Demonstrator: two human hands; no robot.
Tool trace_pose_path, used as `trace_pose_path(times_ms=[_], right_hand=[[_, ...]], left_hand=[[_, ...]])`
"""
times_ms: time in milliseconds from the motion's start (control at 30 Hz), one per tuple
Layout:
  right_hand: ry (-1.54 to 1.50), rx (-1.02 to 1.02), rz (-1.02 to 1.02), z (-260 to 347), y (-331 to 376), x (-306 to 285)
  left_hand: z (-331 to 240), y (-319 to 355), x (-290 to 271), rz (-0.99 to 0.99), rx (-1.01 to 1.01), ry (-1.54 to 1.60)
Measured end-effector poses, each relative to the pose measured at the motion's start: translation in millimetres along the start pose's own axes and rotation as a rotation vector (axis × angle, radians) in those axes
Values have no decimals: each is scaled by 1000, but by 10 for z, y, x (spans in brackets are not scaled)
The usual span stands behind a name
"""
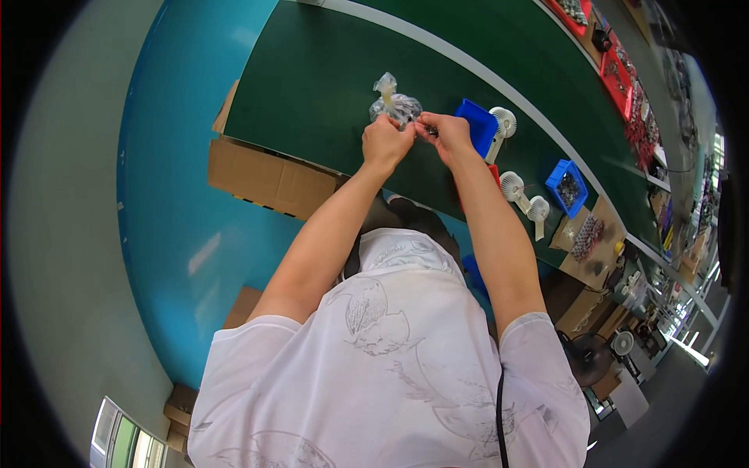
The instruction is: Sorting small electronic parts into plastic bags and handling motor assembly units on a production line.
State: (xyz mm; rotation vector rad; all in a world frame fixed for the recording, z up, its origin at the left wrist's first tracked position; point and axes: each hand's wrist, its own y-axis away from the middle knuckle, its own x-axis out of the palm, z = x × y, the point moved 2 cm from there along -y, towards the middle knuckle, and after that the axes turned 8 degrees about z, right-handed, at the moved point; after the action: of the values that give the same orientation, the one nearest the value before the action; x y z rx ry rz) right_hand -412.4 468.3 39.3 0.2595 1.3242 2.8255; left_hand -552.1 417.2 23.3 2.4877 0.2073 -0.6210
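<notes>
A clear plastic bag [404, 105] of small parts, its neck gathered and bound with a yellowish band, rests on the green table [312, 86]. My left hand [385, 146] is closed on the bag's near side, fingertips pinching the plastic. My right hand [449, 137] meets it at the bag's right edge, with thumb and fingers pinched together. Small dark parts [431, 131] show at the right fingers; their exact kind is too small to tell. Just right of that hand stands a blue bin [477, 125].
White handheld fans [505, 122] lie right of the blue bin, with more fans [512, 187] nearer. A second blue bin [567, 188] holds small metal parts. A red bin [494, 173] is partly behind my right forearm. A cardboard box [269, 178] sits against the table's near left edge.
</notes>
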Motion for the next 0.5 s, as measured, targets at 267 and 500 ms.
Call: trace_pose_path(times_ms=[267,500], right_hand=[[-33,-6,49,94,26,-81],[94,51,136,28,-57,148]], left_hand=[[-122,-33,120,-42,4,-34],[67,-83,33,-66,99,-42]])
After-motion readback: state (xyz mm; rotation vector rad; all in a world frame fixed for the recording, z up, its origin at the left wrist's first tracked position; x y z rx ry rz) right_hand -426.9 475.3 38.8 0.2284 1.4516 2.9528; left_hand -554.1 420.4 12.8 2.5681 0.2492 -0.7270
